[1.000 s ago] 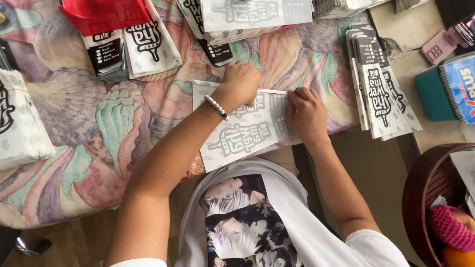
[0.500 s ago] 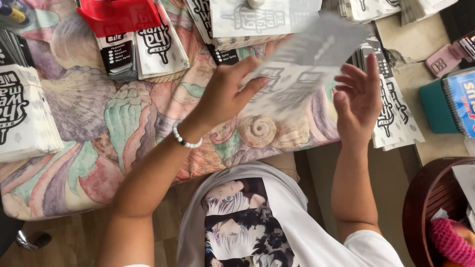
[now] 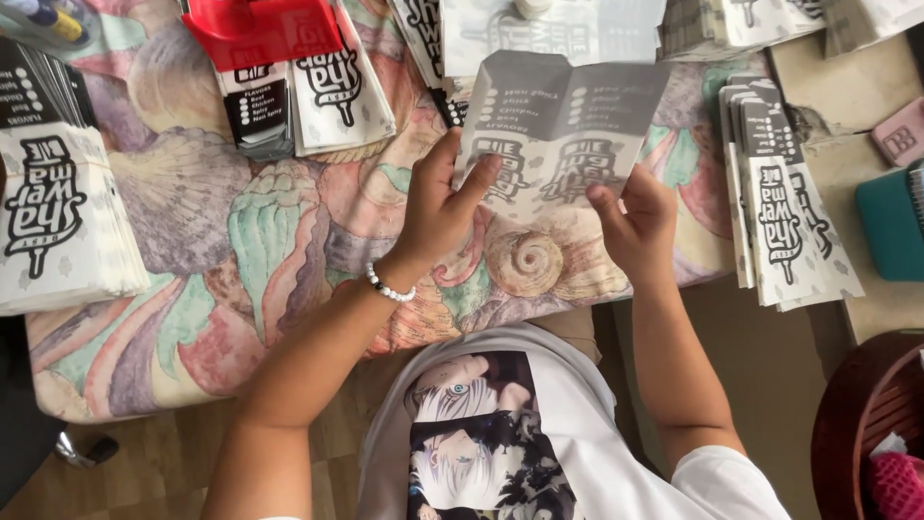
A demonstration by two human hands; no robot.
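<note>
Left hand (image 3: 438,207) and right hand (image 3: 635,226) pinch grey-white printed paper bag (image 3: 558,135) by lower edges, lifted above shell-pattern cloth (image 3: 241,231), spreading it open.

So the paper bag (image 3: 561,135) is a flat white-grey one with bold black lettering and a small dotted pattern, seen from its back so the print reads mirrored and faint. It's lifted off the cloth, spread open flat and tilted a bit, with a vertical crease down the middle and a darker band across the top. Both grips pinch its bottom edge, 1 at each lower corner, so nearly the whole sheet stands above and between the 2 pinch points.
</note>
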